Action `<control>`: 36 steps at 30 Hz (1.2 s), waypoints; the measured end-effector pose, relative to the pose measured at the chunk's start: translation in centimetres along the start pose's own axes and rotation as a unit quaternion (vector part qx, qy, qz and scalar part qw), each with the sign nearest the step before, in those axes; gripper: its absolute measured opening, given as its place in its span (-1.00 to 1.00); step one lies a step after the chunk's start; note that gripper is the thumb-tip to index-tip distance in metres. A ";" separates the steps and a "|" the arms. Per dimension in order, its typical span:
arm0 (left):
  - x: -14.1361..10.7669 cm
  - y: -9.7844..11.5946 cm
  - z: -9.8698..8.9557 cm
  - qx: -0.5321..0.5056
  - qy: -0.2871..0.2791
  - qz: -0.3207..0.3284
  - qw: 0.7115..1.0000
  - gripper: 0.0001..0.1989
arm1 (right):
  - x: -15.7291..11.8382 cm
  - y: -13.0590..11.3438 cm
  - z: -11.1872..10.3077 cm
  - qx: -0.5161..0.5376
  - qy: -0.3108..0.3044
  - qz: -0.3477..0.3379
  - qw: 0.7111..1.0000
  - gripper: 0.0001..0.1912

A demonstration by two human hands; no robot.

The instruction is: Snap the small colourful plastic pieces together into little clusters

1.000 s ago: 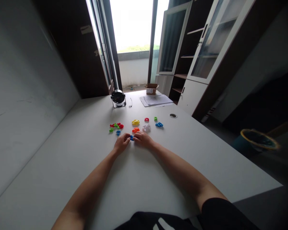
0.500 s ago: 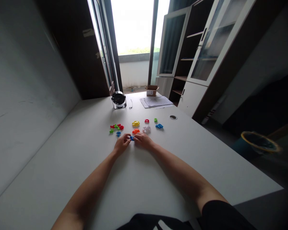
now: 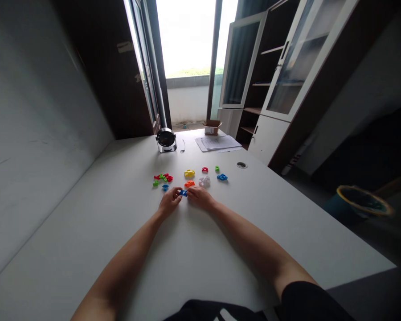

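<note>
Between my two hands is a small blue plastic piece (image 3: pixel 183 193), low over the white table (image 3: pixel 194 249). My left hand (image 3: pixel 170 200) pinches its left end, and my right hand (image 3: pixel 199 196) has its fingertips closed on the right end. Just beyond them lie an orange piece (image 3: pixel 189 183) and a white piece (image 3: pixel 204 181). Further back sits a yellow piece (image 3: pixel 189 173). A second blue piece (image 3: pixel 165 187) rests near my left fingertips. The exact shape of the held piece is partly hidden by fingers.
Red and green pieces (image 3: pixel 163 177) are heaped at left. On the right lie a red piece (image 3: pixel 205 170), a green piece (image 3: pixel 217 168) and a larger blue piece (image 3: pixel 222 177). Behind stand a round black-and-silver device (image 3: pixel 166 139), papers (image 3: pixel 218 142) and an open carton (image 3: pixel 212 128).
The blue piece between my hands has turned a little and shows more of its face. Both hands keep nearly the same place; the view has shifted slightly.
</note>
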State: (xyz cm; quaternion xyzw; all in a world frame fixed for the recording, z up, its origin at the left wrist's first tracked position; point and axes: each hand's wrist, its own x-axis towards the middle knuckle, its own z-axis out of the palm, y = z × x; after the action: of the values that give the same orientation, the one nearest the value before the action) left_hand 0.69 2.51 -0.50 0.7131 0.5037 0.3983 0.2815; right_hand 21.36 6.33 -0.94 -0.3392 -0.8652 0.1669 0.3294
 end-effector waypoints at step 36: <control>0.2 -0.2 0.0 0.022 -0.023 0.001 0.999 -0.72 | -0.4 -0.5 0.0 0.018 0.024 0.020 0.999 -0.87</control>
State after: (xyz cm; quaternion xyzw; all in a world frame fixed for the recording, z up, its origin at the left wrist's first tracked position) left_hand 0.62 2.74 -0.60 0.7283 0.5055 0.3708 0.2766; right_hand 21.37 5.74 -0.85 -0.3545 -0.8471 0.1806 0.3522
